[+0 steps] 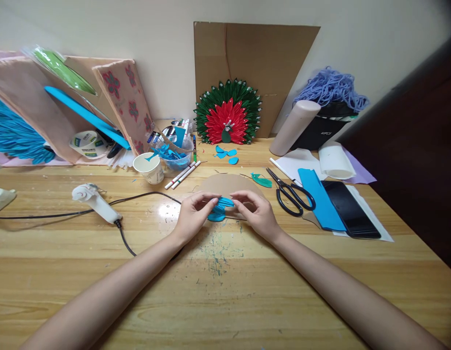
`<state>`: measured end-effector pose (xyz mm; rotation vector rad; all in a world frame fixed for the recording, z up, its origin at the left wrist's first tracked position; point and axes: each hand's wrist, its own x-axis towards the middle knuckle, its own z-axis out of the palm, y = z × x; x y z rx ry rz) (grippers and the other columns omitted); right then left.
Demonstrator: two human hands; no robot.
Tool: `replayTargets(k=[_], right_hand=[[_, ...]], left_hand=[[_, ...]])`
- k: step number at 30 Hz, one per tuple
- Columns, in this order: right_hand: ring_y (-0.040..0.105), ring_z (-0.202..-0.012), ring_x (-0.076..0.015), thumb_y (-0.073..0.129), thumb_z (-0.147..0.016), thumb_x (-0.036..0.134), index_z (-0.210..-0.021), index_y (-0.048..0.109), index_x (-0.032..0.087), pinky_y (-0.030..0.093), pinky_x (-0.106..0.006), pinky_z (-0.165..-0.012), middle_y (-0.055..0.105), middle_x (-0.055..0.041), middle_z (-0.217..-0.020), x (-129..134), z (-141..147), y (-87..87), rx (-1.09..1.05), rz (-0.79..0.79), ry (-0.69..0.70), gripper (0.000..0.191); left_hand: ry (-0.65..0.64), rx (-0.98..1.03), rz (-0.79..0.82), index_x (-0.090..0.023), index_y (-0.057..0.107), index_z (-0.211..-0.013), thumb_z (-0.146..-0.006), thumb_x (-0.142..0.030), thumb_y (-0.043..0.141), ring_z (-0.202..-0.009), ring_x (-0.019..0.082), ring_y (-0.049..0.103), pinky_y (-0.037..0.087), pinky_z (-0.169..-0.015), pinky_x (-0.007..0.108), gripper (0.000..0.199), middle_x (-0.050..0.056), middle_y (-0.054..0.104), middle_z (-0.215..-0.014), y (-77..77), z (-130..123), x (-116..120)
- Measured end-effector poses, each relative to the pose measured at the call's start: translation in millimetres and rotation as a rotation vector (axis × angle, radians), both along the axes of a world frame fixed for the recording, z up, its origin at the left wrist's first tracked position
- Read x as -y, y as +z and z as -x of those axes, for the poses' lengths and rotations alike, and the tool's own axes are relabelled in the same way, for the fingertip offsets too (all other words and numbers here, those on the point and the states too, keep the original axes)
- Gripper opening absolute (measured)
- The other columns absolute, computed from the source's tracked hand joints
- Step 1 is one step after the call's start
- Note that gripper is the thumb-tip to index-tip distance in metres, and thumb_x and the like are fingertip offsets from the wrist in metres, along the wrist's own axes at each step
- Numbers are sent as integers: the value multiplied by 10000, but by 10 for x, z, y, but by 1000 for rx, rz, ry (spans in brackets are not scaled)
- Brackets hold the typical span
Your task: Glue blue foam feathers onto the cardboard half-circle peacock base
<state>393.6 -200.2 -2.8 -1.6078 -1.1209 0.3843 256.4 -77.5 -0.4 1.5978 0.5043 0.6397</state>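
Forearms: left forearm (104,287) and right forearm (342,287) reached in from the desk's near corners.
Desk (210,311): coloured flecks dotted its middle, between the arms.
Left hand (194,216): pinched one end of the blue petal (225,201) between thumb and fingers.
Right hand (258,214): pinched the other end.
Blue petal: was stretched between both hands, above the near part of the cardboard disc (228,183); more blue pieces (216,216) showed just below it.
White corded tool (97,204): lay toward the desk's left edge.
Scissors (291,194): lay right of the disc, blades slightly parted, near the blue sheet (322,201) and the black phone (351,209).
Green cutout (261,180): lay just beyond the right hand.
Loose blue petals (231,152): lay beyond the disc.
Red and green fan (227,112): stood by the desk's far edge, before a cardboard panel (261,58).
Paper cup (148,169): stood beside the tub of blue scraps (176,158), toward the far left corner.
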Motion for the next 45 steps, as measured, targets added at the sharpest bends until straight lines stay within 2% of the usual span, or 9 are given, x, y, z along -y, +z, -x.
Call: replayTargets(k=[7,15,19,22,24,28,32,39,45], right_hand=[[626,-770,-155,547,-824,267,-890,614,212,511,-281,-694,655,-35,-868,5,6,11,51,4,29,109],[611,-722,-142,568,-810,244,-851,606,200,500,-258,-656,643,-28,-816,-4,12,12,72,-2,18,71],[611,-728,-153,564,-813,268,-826,610,199,503,-273,-672,641,-32,-801,-17,7,13,43,-6,5,84],[618,-763,-167,532,-833,308,-863,592,201,520,-293,-685,629,-40,-812,-31,-19,-17,-72,-42,-68,126],[616,-769,-169,522,-837,335,-885,572,199,532,-300,-669,614,-41,-806,-45,-45,-45,-162,-75,-114,153],[608,-761,-163,518,-832,372,-892,560,191,545,-301,-638,597,-39,-799,-66,-83,-83,-260,-103,-110,195],[605,-763,-162,514,-836,364,-882,562,189,546,-293,-626,593,-43,-813,-62,-78,-74,-258,-99,-85,187],[607,-740,-153,494,-848,353,-883,575,184,520,-272,-631,612,-38,-799,-55,-84,-53,-203,-65,-85,190],[620,-704,-151,488,-849,363,-877,579,183,505,-283,-657,637,-38,-788,-68,-105,-81,-181,-6,-82,204]], left_hand=[[5,-7,78,-151,663,-912,-756,-299,622,-760,148,641,518,-682,243,218,62,691,-874,12,-18,-1],[97,-29,68,-138,655,-837,-712,-308,662,-693,141,631,522,-650,250,211,51,679,-796,-28,-39,12],[107,-34,72,-140,650,-869,-719,-323,653,-725,158,641,528,-654,265,237,61,682,-835,-13,-35,-32],[62,-66,40,-143,660,-897,-717,-316,653,-755,169,650,526,-686,283,250,72,692,-875,73,-68,-180],[8,-137,19,-134,676,-848,-692,-299,672,-730,174,654,523,-676,291,228,77,702,-836,135,-117,-317],[-150,-309,19,-121,684,-764,-659,-242,688,-584,150,629,497,-556,264,160,57,695,-681,196,-249,-526],[-241,-380,-130,-127,689,-769,-688,-248,660,-469,119,563,422,-452,226,148,42,682,-623,216,-357,-583],[-403,-333,-305,-146,698,-804,-734,-269,619,-700,166,642,486,-658,275,162,69,718,-783,207,-447,-662],[-442,-320,-321,-152,685,-802,-747,-308,604,-710,172,643,492,-677,288,184,65,713,-786,117,-468,-717]])
